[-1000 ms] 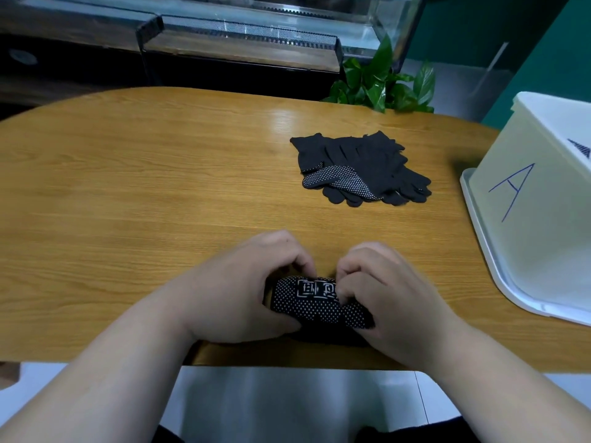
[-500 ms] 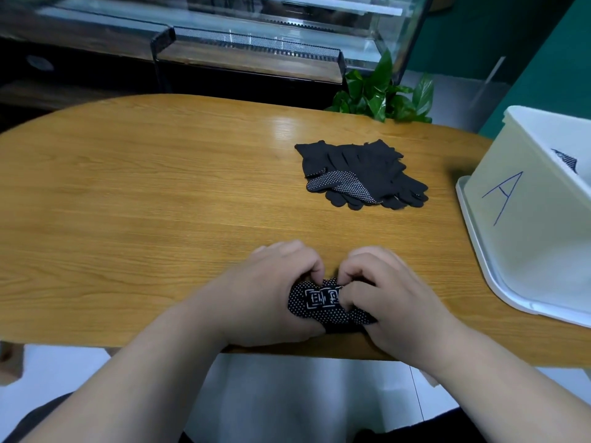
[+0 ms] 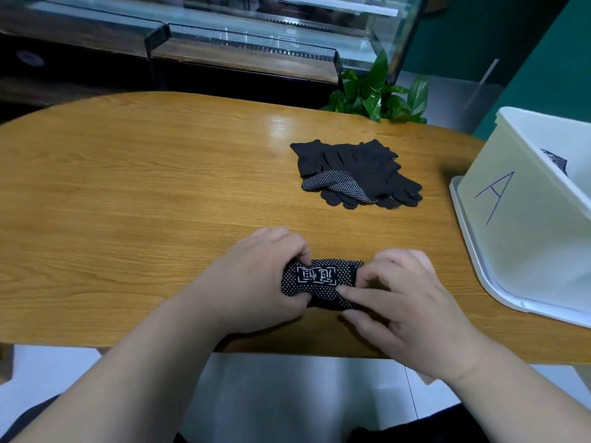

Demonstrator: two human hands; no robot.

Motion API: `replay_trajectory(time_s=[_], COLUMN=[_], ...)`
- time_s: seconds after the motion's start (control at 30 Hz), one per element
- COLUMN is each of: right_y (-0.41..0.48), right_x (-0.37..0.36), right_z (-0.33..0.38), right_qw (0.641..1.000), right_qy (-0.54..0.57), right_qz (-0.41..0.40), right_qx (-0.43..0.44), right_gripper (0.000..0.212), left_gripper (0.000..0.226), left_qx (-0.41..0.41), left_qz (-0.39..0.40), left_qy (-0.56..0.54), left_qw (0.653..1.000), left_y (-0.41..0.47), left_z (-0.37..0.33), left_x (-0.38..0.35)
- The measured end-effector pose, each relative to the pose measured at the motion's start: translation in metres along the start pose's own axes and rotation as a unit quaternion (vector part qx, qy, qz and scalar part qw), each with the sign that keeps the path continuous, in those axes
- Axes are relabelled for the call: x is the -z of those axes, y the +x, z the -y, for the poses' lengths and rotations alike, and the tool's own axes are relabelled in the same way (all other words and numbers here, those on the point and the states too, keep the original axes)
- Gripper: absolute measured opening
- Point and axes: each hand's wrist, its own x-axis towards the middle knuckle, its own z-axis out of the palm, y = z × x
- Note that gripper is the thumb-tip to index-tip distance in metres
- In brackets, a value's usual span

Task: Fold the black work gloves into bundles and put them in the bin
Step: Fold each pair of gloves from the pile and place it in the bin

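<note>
White plastic forms the single bin [image 3: 524, 244], marked with a blue letter A and standing on a flat white tray [image 3: 470, 247] at the right side of the wooden worktop [image 3: 144, 203]. Inside the bin, one dark dotted item [image 3: 555, 160] shows above the rim; most of it is hidden, so the bin's full contents cannot be told. One rolled glove bundle [image 3: 319, 279], black with white dots and a white printed mark facing up, lies on the worktop near its front edge, between both hands. The left hand [image 3: 256, 282] grips the left end of the bundle with curled fingers. The right hand [image 3: 412, 305] pinches the right end, its thumb laid along the near face and its fingers curled over the top. One pile of loose black gloves [image 3: 355, 172] lies farther back, well apart from the bundle and near the bin; the gloves overlap, so their number cannot be counted. One green plant [image 3: 377, 94] stands beyond the far edge.
</note>
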Motion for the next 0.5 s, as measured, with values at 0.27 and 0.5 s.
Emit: replay_trajectory(time_s=[0.27,0.5], right_y=[0.013,0.014], right_x=[-0.001,-0.005], right_z=[0.006,0.009], right_qw=[0.995,0.980], right_qy=[-0.018,0.074], right_qz=[0.027,0.045], right_qx=[-0.099,-0.180], right_gripper=[0.032,0.041], left_gripper=[0.018,0.038], left_qx=[-0.024,-0.066], left_qz=[-0.013,0.016], left_qy=[-0.070,-0.096], left_qw=[0.997,0.993], left_y=[0.003,0.005], left_z=[0.000,-0.007], left_x=[0.001,-0.004])
